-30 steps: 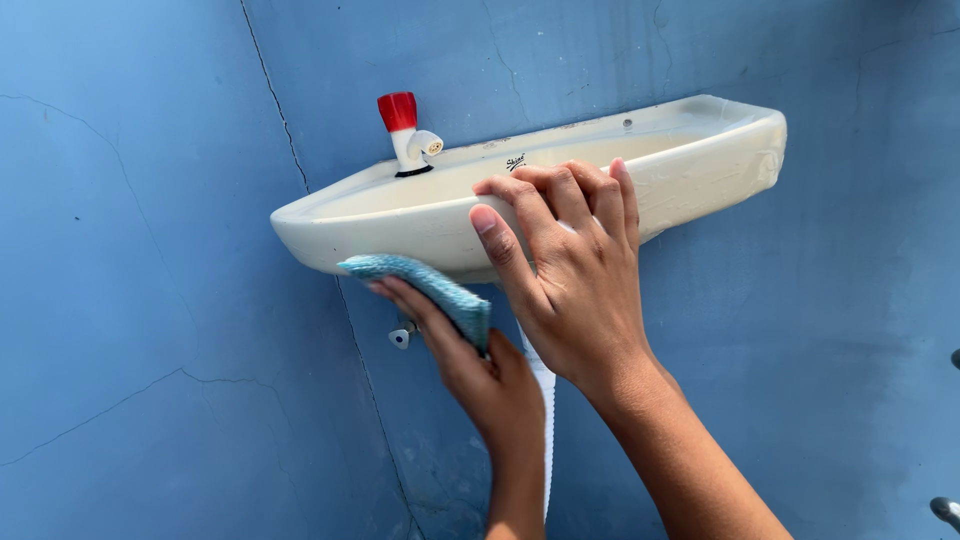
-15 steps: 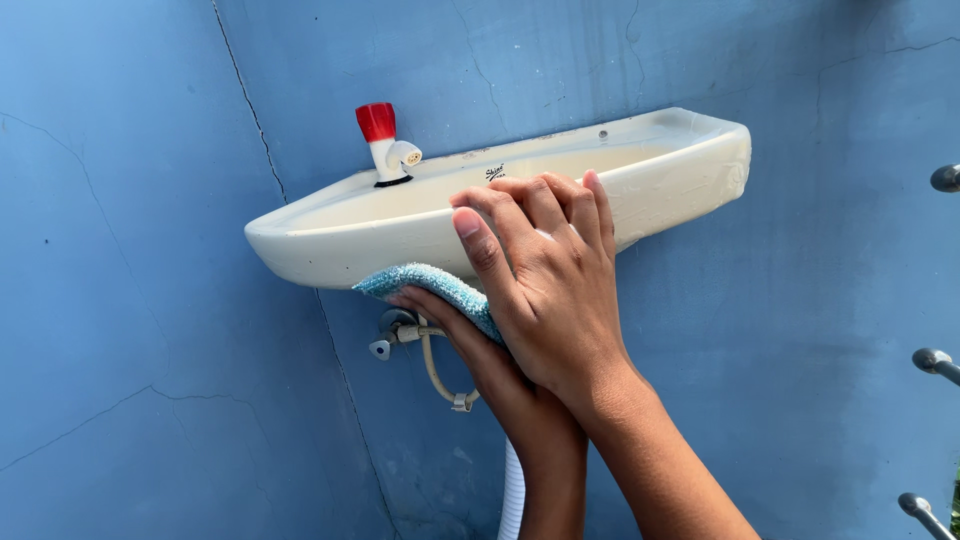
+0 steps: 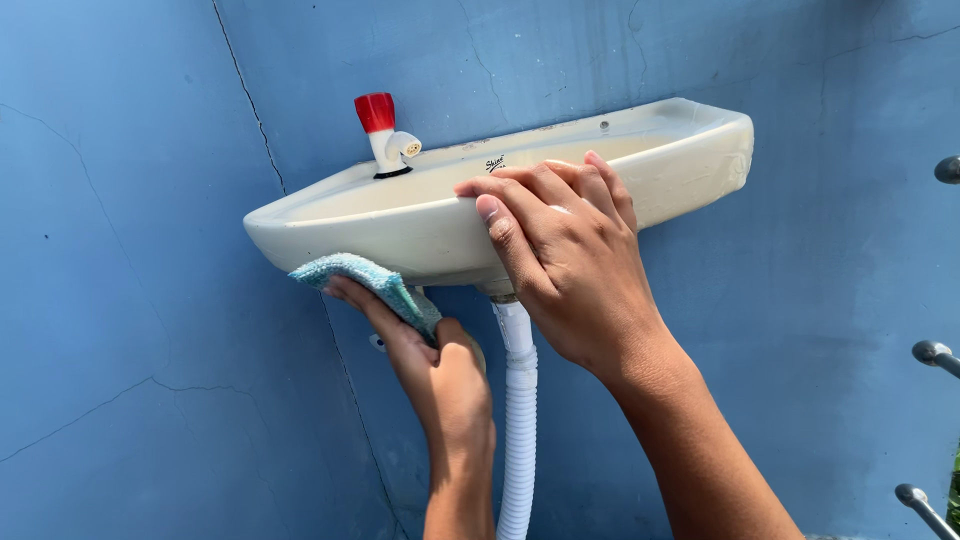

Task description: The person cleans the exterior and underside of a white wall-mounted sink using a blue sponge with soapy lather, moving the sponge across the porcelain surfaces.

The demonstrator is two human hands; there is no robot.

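Tight squeeze under the wash basin (image 3: 400, 225)

The left hand (image 3: 435, 375) is working between basin underside and blue wall (image 3: 150, 300), the white corrugated drain hose (image 3: 518, 400) crowding its right; open wall is lying left, metal pegs (image 3: 935, 352) jutting far right.

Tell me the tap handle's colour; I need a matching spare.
Red, on a white tap, seen clearly in the head view.

Blue cloth (image 3: 365, 280) folded, pressed under cream basin (image 3: 400, 225), seemingly damp
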